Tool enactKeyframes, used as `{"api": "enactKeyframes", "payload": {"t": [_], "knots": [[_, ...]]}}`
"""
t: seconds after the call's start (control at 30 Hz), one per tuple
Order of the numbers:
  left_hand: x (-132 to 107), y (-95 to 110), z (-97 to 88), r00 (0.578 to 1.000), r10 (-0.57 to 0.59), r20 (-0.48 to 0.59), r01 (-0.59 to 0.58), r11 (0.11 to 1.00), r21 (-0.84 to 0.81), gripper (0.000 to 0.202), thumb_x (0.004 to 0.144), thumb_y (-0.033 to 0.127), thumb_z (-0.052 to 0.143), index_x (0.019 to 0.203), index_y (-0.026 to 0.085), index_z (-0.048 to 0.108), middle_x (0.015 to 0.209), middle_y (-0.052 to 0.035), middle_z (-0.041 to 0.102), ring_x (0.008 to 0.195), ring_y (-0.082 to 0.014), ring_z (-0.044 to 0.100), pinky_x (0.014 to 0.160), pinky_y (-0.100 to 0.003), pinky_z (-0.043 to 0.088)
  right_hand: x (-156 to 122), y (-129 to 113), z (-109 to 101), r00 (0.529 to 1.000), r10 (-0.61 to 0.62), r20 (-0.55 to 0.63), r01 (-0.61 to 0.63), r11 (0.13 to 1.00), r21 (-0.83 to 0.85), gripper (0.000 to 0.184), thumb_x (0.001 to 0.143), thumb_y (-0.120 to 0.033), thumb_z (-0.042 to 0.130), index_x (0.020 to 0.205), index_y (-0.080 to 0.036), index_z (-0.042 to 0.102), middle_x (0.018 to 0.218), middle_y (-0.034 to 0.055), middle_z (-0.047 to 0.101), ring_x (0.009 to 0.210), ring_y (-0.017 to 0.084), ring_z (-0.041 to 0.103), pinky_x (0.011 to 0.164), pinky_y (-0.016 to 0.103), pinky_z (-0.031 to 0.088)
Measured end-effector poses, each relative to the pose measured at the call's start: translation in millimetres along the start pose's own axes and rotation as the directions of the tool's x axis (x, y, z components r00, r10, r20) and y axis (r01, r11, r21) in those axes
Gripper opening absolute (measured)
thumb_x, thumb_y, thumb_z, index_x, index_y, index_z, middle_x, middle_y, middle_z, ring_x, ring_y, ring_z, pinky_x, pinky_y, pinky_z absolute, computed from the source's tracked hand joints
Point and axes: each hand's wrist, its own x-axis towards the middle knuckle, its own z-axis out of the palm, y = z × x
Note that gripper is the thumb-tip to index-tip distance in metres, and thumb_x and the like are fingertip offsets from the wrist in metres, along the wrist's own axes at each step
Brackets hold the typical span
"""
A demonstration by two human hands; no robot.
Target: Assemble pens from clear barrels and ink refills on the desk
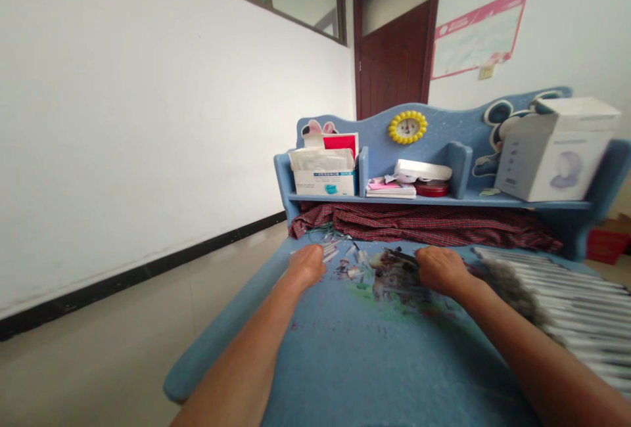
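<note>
My left hand lies on the blue desk top, knuckles up, fingers curled over small silvery pieces near the far edge. My right hand rests a short way to the right, fingers curled on a dark thin object I cannot make out. Between the hands the desk shows a printed cartoon picture with small scraps scattered on it. The view is blurred by motion.
A red plaid cloth lies bunched under the desk's shelf. The shelf holds a tissue box, books, a red tin and a white carton. A striped sheet covers the desk's right side. Floor and white wall lie to the left.
</note>
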Motion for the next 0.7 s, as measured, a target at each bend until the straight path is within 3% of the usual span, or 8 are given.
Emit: {"api": "enactKeyframes", "payload": {"t": [0.13, 0.23, 0.3, 0.37, 0.43, 0.5, 0.6, 0.7], "knots": [[-1, 9, 1.3, 0.997, 0.075, 0.008, -0.072, 0.983, -0.169, 0.007, 0.068, 0.018, 0.051, 0.065, 0.015, 0.056, 0.052, 0.0021, 0.052, 0.052, -0.0116, 0.052, 0.049, -0.02, 0.037, 0, 8, -6, 0.992, 0.059, -0.111, -0.045, 0.991, 0.127, 0.022, 0.071, -0.016, 0.044, 0.077, -0.014, 0.065, 0.079, 0.0133, 0.066, 0.079, 0.024, 0.063, 0.064, 0.029, 0.042], [-3, 18, 4.4, 0.993, 0.11, 0.05, -0.072, 0.873, -0.482, 0.011, 0.069, 0.023, 0.051, 0.074, 0.014, 0.053, 0.052, 0.0051, 0.049, 0.043, -0.0079, 0.048, 0.043, -0.018, 0.035, 0, 6, -10, 0.984, 0.059, -0.169, 0.026, 0.887, 0.462, 0.018, 0.066, -0.015, 0.047, 0.071, -0.016, 0.064, 0.06, 0.0038, 0.062, 0.057, 0.015, 0.06, 0.053, 0.023, 0.039], [-4, 23, 6.1, 0.99, 0.125, 0.064, -0.053, 0.753, -0.656, 0.014, 0.067, 0.022, 0.053, 0.077, 0.013, 0.052, 0.054, 0.005, 0.051, 0.041, -0.0068, 0.047, 0.042, -0.018, 0.036, -1, 0, -13, 0.987, 0.059, -0.152, 0.074, 0.668, 0.741, 0.025, 0.064, -0.015, 0.048, 0.083, -0.016, 0.063, 0.051, -0.0022, 0.057, 0.04, 0.01, 0.05, 0.043, 0.02, 0.035], [-6, 28, 6.2, 0.988, 0.138, 0.063, -0.049, 0.683, -0.729, 0.02, 0.065, 0.021, 0.055, 0.083, 0.012, 0.054, 0.058, 0.0039, 0.054, 0.04, -0.0061, 0.048, 0.043, -0.018, 0.036, -4, -7, -18, 0.993, 0.049, -0.112, 0.087, 0.354, 0.931, 0.032, 0.062, -0.017, 0.05, 0.092, -0.015, 0.061, 0.049, -0.0049, 0.056, 0.031, 0.007, 0.041, 0.035, 0.019, 0.03], [-8, 32, 4.5, 0.984, 0.164, 0.075, -0.051, 0.655, -0.754, 0.025, 0.065, 0.023, 0.057, 0.087, 0.011, 0.057, 0.062, 0.0023, 0.056, 0.041, -0.0053, 0.047, 0.044, -0.018, 0.036, -8, -14, -25, 0.995, 0.028, -0.101, 0.098, 0.07, 0.993, 0.027, 0.061, -0.018, 0.053, 0.084, -0.013, 0.063, 0.051, -0.0032, 0.058, 0.03, 0.007, 0.04, 0.033, 0.02, 0.03], [-11, 35, 2.1, 0.974, 0.203, 0.097, -0.061, 0.652, -0.756, 0.025, 0.067, 0.025, 0.057, 0.087, 0.01, 0.06, 0.063, 0.0011, 0.057, 0.043, -0.0046, 0.046, 0.045, -0.018, 0.036, -13, -20, -32, 0.992, 0.022, -0.121, 0.123, -0.122, 0.985, 0.016, 0.059, -0.019, 0.055, 0.07, -0.012, 0.064, 0.052, -0.0007, 0.06, 0.033, 0.008, 0.045, 0.037, 0.021, 0.034], [-13, 38, 0.8, 0.962, 0.243, 0.121, -0.067, 0.645, -0.762, 0.023, 0.069, 0.026, 0.057, 0.085, 0.01, 0.063, 0.063, 0.0009, 0.057, 0.045, -0.0046, 0.045, 0.046, -0.018, 0.036, -19, -27, -38, 0.983, 0.04, -0.181, 0.186, -0.257, 0.948, 0.01, 0.058, -0.016, 0.057, 0.064, -0.012, 0.064, 0.053, 0.0004, 0.062, 0.039, 0.01, 0.053, 0.045, 0.023, 0.041], [-15, 40, 3.0, 0.957, 0.267, 0.115, -0.079, 0.62, -0.781, 0.023, 0.068, 0.024, 0.057, 0.086, 0.01, 0.062, 0.063, 0.0011, 0.056, 0.045, -0.0049, 0.046, 0.046, -0.019, 0.038, -21, -33, -38, 0.966, 0.051, -0.253, 0.257, -0.289, 0.922, 0.012, 0.06, -0.018, 0.063, 0.071, -0.013, 0.065, 0.054, 0.0008, 0.064, 0.049, 0.012, 0.058, 0.055, 0.026, 0.046]]}}
